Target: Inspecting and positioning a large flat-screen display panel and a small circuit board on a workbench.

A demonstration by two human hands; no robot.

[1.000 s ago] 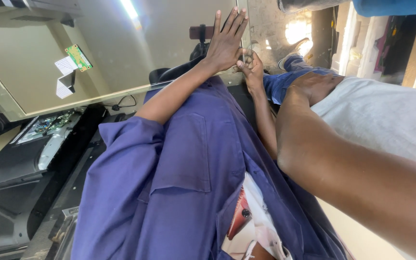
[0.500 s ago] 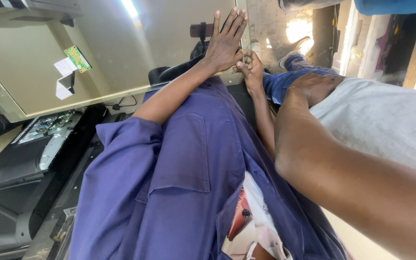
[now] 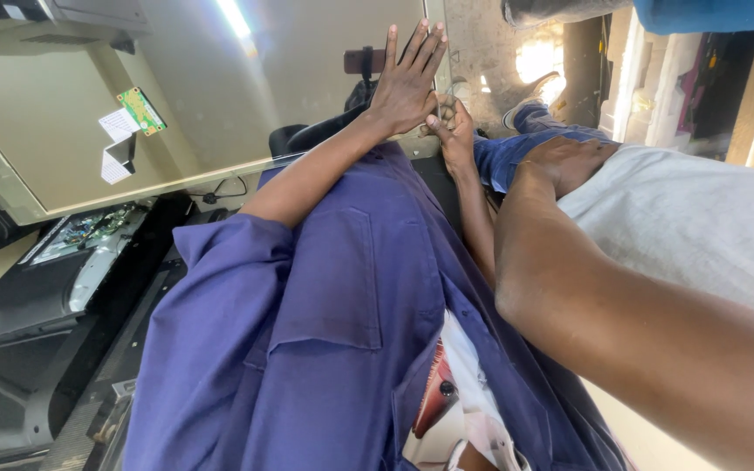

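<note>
1. Hands, counted: two belong to the wearer, whose blue work shirt (image 3: pixel 325 296) fills the lower middle. A third arm (image 3: pixel 621 323), a co-worker's, crosses the right foreground beside a grey shirt (image 3: pixel 700 218).
2. Left hand (image 3: pixel 407 78): fully open, five fingers spread, palm pressed flat on the far right edge of the display panel (image 3: pixel 220 96). It grips nothing.
3. Right hand (image 3: pixel 455 131): just beside and below the left, fingers curled in at the panel's lower right corner. Whether it holds anything cannot be told.
4. Display panel: one, large, grey-beige and flat, tilted across the upper left. It carries one small green circuit board (image 3: pixel 141 110) and two white strips (image 3: pixel 116 125) near its left end.
5. Below the panel: one black back cover (image 3: pixel 10 349) with one exposed circuit board (image 3: pixel 80 231), and one black cable (image 3: pixel 220 188) along the panel's lower edge.
6. Edges and room: the panel's face left of the spread hand lies open. To the right, the co-worker's blue-trousered leg (image 3: pixel 517 148) and arm sit close against the wearer's right forearm, so that side is crowded.
7. Against the earlier frames: both hands remain at the same corner, the left still spread and the right still curled. Only the framing shifts slightly.
</note>
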